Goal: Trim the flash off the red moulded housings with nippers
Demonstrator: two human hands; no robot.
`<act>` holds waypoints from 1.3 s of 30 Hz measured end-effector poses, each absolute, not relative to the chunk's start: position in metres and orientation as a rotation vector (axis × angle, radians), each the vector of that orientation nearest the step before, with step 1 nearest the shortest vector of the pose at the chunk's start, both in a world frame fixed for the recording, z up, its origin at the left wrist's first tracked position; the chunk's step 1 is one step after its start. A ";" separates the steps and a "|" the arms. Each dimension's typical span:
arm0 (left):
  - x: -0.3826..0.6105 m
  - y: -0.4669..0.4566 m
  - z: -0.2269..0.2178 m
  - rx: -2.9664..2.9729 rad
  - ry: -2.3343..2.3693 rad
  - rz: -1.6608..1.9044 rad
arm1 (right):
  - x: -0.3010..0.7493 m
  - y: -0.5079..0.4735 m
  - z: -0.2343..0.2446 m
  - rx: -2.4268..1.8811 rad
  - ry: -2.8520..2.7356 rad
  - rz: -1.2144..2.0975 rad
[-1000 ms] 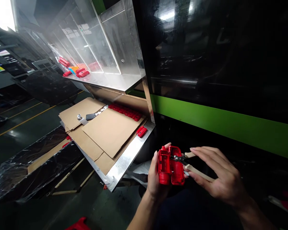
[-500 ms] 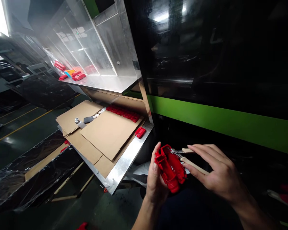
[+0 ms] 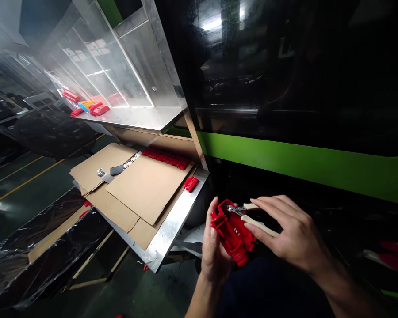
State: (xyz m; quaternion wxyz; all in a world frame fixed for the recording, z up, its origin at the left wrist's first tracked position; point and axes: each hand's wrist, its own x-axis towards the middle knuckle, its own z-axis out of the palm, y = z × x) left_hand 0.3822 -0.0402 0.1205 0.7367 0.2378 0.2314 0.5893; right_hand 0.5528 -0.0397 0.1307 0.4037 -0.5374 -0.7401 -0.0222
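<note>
My left hand is wrapped around a red plastic housing, thumb along its left side, with the hollow inner face turned up. In my right hand is a pair of nippers with cream handles, spread apart between thumb and fingers. Their metal jaws reach into the upper end of the housing; what lies exactly between the jaws is too small to tell. The palm and some fingers of my left hand are hidden behind the housing.
Left of my hands a metal table bears cardboard sheets, a row of red parts and a single red part. Above it, a metal shelf holds more red pieces. A black-lined box stands at far left.
The view has shifted slightly, so the table and shelf appear further left. My hands, the red housing and the nippers keep nearly the same pose, with the jaws still inside the housing's upper end.
</note>
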 end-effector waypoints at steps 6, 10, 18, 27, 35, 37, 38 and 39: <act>0.383 -0.042 0.124 0.544 0.538 1.301 | 0.551 -0.041 0.130 -1.366 -1.860 -0.040; 0.381 -0.044 0.126 0.548 0.581 1.299 | 0.548 -0.043 0.131 -1.362 -1.840 -0.033; 0.377 -0.043 0.118 0.579 0.526 1.319 | 0.538 -0.047 0.137 -1.381 -1.785 0.031; 0.385 -0.042 0.112 0.596 0.477 1.389 | 0.526 -0.052 0.146 -1.384 -1.717 -0.013; 0.386 -0.037 0.099 0.571 0.578 1.328 | 0.533 -0.040 0.135 -1.472 -1.774 -0.010; 0.388 -0.038 0.094 0.540 0.598 1.343 | 0.540 -0.036 0.130 -1.482 -1.812 0.038; 0.389 -0.039 0.093 0.529 0.602 1.358 | 0.545 -0.035 0.127 -1.486 -1.836 0.073; 0.390 -0.039 0.092 0.515 0.605 1.369 | 0.550 -0.034 0.125 -1.496 -1.864 0.112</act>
